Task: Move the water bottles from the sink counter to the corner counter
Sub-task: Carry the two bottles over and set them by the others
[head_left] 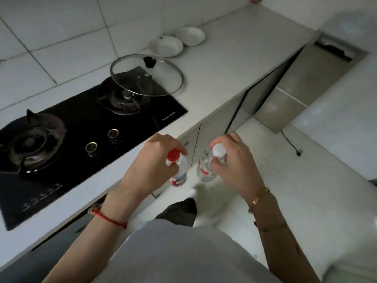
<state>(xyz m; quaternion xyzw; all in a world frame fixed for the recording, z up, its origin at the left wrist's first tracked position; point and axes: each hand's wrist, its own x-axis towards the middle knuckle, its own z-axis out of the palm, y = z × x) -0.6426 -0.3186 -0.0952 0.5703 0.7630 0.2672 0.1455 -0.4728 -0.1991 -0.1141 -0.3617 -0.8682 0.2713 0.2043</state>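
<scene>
My left hand [151, 164] grips a clear water bottle with a red cap [179, 172] by its neck. A second clear water bottle with a white cap [206, 168] hangs from my right hand [236, 166], which holds it near the top. Both bottles are in the air over the floor, just off the front edge of the white counter [234, 64]. The counter runs away to the upper right toward a corner by the tiled wall.
A black gas hob [81, 127] with two burners fills the counter's left part. A glass lid [146, 75] leans over the right burner. Two white bowls [177, 41] stand beyond it near the wall. Cabinet fronts and a pale tiled floor [285, 180] lie to the right.
</scene>
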